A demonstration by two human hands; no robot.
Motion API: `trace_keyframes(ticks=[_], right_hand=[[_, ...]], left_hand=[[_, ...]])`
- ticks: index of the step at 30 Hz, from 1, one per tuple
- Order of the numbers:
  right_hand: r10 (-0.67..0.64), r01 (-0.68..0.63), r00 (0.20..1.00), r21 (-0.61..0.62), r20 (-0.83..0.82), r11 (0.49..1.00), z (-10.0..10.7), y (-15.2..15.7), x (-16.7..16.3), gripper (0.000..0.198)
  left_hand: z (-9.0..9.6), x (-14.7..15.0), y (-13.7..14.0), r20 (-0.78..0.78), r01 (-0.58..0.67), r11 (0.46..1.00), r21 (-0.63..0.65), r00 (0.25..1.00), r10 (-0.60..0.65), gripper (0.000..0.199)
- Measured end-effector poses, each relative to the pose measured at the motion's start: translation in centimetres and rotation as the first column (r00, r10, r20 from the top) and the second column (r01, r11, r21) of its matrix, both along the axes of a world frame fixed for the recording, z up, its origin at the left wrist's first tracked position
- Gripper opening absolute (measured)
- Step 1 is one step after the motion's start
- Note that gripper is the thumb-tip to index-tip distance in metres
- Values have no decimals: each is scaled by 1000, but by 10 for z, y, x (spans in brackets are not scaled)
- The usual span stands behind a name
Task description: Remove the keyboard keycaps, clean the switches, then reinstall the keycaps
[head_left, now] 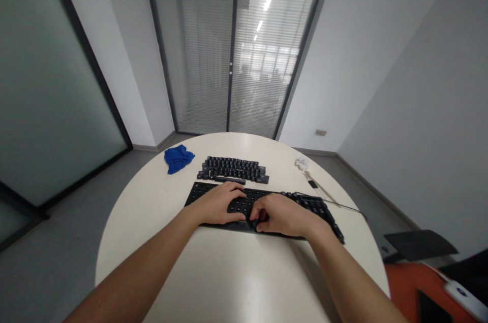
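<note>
A black keyboard point(240, 205) lies on the round table, its left and middle part bare of caps, with small key sockets showing. My left hand point(219, 203) rests on it, fingers spread and lying flat. Over the lower middle of the keyboard, my right hand point(284, 214) is bent down with thumb and fingers pinched at a small dark keycap point(253, 223), mostly hidden by the fingers. Caps are still seated on the keyboard's right end. Just behind stand loose black keycaps point(232, 166) set out in rows, with a long space bar cap point(230, 180) in front.
A crumpled blue cloth point(178, 158) lies at the table's point(152, 221) back left. At the back right are a thin stick-like tool point(310, 181) with a pale fluffy end and a dark cable point(346, 207). An orange chair point(412, 285) holding devices stands at the right.
</note>
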State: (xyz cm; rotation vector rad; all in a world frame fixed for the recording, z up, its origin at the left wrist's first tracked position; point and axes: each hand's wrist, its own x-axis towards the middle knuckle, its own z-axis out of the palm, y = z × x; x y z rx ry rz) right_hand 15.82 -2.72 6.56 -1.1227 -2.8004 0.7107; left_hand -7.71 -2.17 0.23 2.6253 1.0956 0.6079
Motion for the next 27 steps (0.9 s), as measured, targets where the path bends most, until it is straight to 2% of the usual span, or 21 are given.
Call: trace_keyframes(ticks=[15, 20, 27], right_hand=[[33, -38, 998, 95, 59, 995, -2, -5, -2, 18], [50, -51, 999, 52, 18, 997, -5, -2, 1, 17], [-66, 66, 997, -3, 36, 998, -3, -3, -5, 14]], left_hand=[[1, 0, -1, 17, 10, 1000, -2, 1000, -10, 52], [2, 0, -2, -5, 1, 1000, -3, 1000, -1, 49], [2, 1, -2, 6, -9, 1000, 2, 1000, 9, 43]])
